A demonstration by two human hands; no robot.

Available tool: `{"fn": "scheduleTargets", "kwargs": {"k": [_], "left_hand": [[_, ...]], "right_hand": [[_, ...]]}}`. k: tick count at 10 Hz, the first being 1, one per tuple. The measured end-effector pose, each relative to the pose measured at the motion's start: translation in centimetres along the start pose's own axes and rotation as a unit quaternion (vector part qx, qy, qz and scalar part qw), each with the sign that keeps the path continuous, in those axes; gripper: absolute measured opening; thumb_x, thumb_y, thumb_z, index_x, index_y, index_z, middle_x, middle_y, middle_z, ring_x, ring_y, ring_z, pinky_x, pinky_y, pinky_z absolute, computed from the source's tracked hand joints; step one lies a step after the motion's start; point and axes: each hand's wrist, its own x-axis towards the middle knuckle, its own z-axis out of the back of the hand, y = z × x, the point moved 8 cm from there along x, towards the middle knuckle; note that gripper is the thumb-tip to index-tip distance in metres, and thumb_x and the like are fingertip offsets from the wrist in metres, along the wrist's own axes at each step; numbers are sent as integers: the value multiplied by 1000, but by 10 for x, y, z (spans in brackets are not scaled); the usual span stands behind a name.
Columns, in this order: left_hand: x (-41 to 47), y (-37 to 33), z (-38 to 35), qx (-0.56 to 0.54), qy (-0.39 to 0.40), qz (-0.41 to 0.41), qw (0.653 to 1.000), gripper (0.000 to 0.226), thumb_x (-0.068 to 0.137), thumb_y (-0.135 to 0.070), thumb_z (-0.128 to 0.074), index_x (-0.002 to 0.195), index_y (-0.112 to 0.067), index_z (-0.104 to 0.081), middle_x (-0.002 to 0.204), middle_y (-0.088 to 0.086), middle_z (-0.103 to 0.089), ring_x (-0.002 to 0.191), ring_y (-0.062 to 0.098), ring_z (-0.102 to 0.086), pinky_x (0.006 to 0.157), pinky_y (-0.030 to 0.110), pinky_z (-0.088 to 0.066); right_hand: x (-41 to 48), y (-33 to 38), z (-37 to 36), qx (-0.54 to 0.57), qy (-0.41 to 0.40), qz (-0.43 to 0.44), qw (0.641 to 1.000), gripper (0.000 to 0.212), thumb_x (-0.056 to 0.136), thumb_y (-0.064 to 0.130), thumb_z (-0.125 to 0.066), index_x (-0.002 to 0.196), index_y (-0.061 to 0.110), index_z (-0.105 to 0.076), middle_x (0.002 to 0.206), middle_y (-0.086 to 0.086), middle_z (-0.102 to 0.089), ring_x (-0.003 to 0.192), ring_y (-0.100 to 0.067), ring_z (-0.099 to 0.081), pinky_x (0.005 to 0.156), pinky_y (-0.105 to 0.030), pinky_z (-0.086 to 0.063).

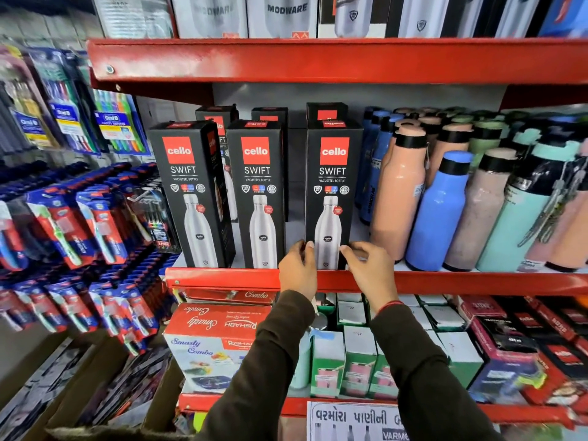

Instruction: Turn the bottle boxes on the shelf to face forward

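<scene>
Red shop shelf (pixel 222 276); both hands' fingers pinching rightmost bottle box (pixel 332 186) base: left hand (pixel 297 270), right hand (pixel 370 268).

A shop: red shelves (pixel 318 60) (boxed, stocked goods).

Bright even light, sharp centre, edges blurred and bent by wide-angle distortion

Glossy card and painted metal around the hands

The black bottle box (pixel 331 192) between the left hand (pixel 297 270) and right hand (pixel 370 268) is showing smooth printed card; the red shelf (pixel 222 278) edge under them is gleaming like painted metal; bottles (pixel 436 214) right of the right hand are looking matt, and dark cloth sleeves (pixel 423 370) are covering both wrists.
</scene>
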Motion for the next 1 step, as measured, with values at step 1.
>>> {"fn": "scheduleTargets", "kwargs": {"k": [1], "left_hand": [[-8,-25,16,-21,-45,-87,995,49,99,-39,-44,143,-17,-41,144,3,-54,133,13,-51,114,34,-40]], "right_hand": [[-5,15,30,47,-79,13,996,27,87,31,-70,109,16,-71,97,-2,-73,79,4,-64,80,-18,-55]]}}
